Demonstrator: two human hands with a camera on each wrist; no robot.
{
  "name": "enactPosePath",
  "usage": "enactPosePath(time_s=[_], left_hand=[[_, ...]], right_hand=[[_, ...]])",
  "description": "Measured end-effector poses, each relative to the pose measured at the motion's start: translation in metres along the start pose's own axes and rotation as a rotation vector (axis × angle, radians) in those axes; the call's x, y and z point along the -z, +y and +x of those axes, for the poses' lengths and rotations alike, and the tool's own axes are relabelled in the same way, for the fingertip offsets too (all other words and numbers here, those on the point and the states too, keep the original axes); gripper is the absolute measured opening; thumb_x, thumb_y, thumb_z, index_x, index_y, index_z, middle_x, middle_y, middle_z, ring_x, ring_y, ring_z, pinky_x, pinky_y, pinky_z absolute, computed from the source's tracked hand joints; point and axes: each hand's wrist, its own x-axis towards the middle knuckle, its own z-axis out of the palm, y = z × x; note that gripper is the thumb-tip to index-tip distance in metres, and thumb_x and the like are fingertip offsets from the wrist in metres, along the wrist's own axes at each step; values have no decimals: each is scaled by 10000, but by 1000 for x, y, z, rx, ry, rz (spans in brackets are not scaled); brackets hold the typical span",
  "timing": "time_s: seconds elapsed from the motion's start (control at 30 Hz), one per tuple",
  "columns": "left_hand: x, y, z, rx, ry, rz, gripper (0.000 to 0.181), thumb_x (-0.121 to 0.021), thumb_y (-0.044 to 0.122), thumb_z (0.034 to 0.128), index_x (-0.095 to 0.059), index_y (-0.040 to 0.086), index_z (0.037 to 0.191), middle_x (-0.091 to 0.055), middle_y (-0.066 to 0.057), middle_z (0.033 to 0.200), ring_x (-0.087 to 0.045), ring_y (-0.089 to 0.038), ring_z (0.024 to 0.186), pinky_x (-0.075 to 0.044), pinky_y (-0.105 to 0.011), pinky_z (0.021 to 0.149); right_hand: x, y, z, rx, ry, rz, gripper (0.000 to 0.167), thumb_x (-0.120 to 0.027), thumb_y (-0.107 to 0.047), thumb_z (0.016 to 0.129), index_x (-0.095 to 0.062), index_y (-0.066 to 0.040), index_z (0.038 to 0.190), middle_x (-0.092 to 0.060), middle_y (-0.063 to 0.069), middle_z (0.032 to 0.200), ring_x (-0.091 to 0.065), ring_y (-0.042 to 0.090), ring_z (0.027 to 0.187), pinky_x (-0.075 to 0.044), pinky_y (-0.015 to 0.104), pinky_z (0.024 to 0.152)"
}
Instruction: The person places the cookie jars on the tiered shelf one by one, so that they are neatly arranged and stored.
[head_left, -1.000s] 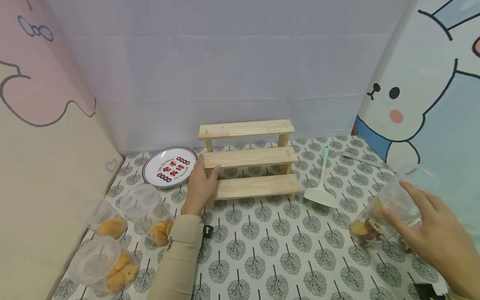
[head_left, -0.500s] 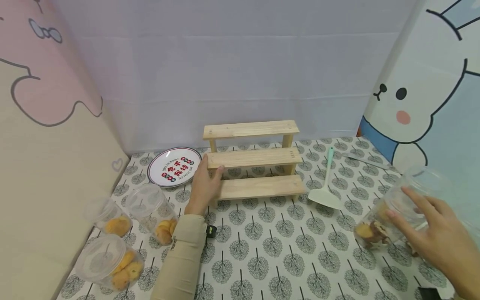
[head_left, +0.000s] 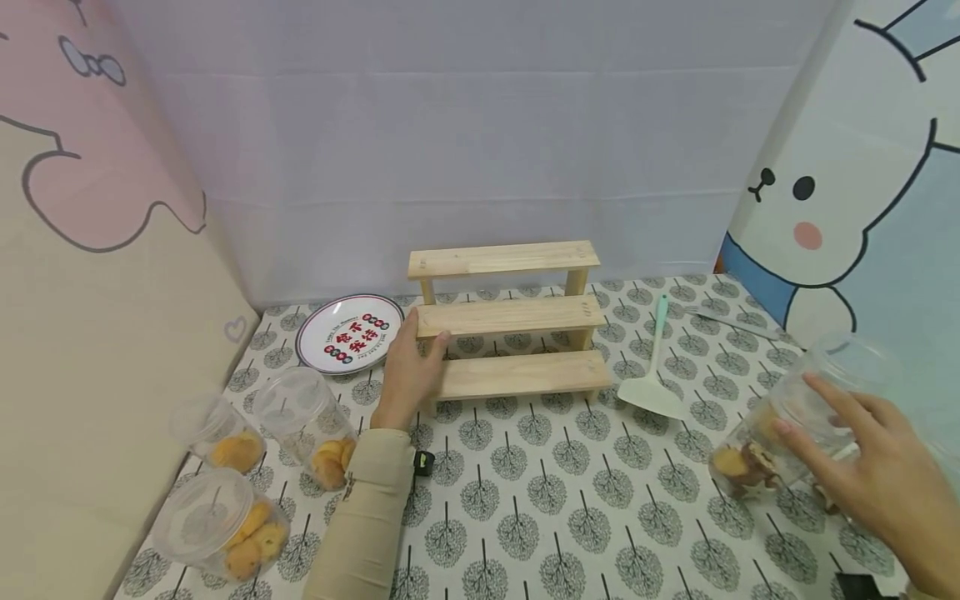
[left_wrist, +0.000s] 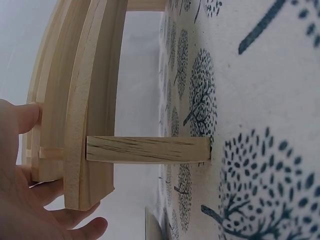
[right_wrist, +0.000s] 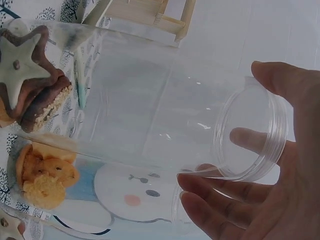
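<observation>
At the counter, left hand: fingers clamped on wooden rack. Right hand: fingers curled round clear jar near its top.

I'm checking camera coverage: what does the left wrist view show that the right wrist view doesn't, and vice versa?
Only left wrist: the left hand gripping the end of the wooden rack. Only right wrist: the right hand round the top of a clear jar, a star-shaped cookie inside. Both: wooden rack and tree-print cloth.
</observation>
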Motion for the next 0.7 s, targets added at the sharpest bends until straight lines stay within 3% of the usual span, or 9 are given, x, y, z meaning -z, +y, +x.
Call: enactPosePath(time_s=[0.37, 0.6, 0.7], left_hand=[[2, 2, -1, -7, -1, -3, 838, -486, 589, 983, -148, 148, 1610, -209, -115, 1648, -216, -335, 1504, -192, -489, 1232], [2, 2, -1, -18, 7, -3, 842, -489, 590, 981, -169, 125, 1605, -225, -128, 1641, -232, -343, 1498, -199, -489, 1231], [2, 2, 0, -17, 7, -1, 844, -492, 592, 979, -169, 128, 1605, -221, -121, 1643, -227, -335, 1501, -195, -484, 1232]], right_hand=[[4, -5, 10, 23, -8, 22, 775, -684, -449, 913, -366, -133, 1545, -416, 384, 1281, -473, 500, 939, -411, 685, 662], [15, -17, 28, 108, 62, 29, 742, -734, -431, 879, -463, -112, 1491, -472, 366, 1224, -529, 440, 825, -437, 557, 544], [21, -28, 39, 112, 52, 17, 738, -710, -450, 897, -452, -110, 1499, -457, 368, 1245, -496, 466, 909, -424, 629, 591]])
